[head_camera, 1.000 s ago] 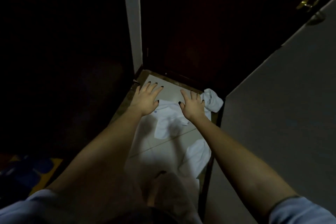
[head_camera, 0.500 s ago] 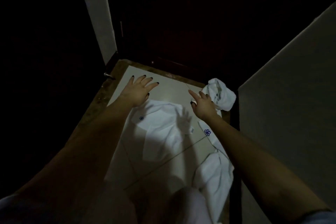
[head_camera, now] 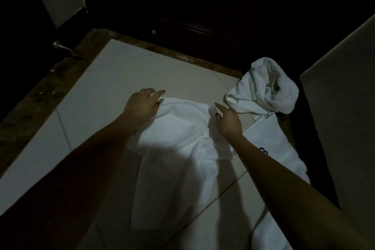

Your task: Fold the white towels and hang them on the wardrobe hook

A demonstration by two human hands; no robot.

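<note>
Flat towel: the flat towel [head_camera: 178,148] lies spread on the tiled floor [head_camera: 121,71] with a few wrinkles. It is probably laid out so its edges can be matched for a fold.
Left grip: the left hand [head_camera: 142,105] is at the flat towel's far left corner, thumb on the cloth and forefinger reaching past it. In this dim light I cannot tell whether it pinches the corner or only presses it.
Right grip: the right hand [head_camera: 227,117] is at the flat towel's far right corner, forefinger out and thumb bent at the edge. Here too I cannot tell whether it holds the cloth.
Why both corners: a hand on each far corner keeps that edge square, likely ready to be drawn back over the near half.
Crumpled towel: the crumpled towel [head_camera: 263,87] is heaped just beyond the flat towel's far right corner, apparently set aside for later.
Marked towel: the marked towel [head_camera: 269,140], with a blue mark, lies unfolded along the flat towel's right side, partly under the right forearm.
Progress: early; no towel looks folded and no hook is in view.
</note>
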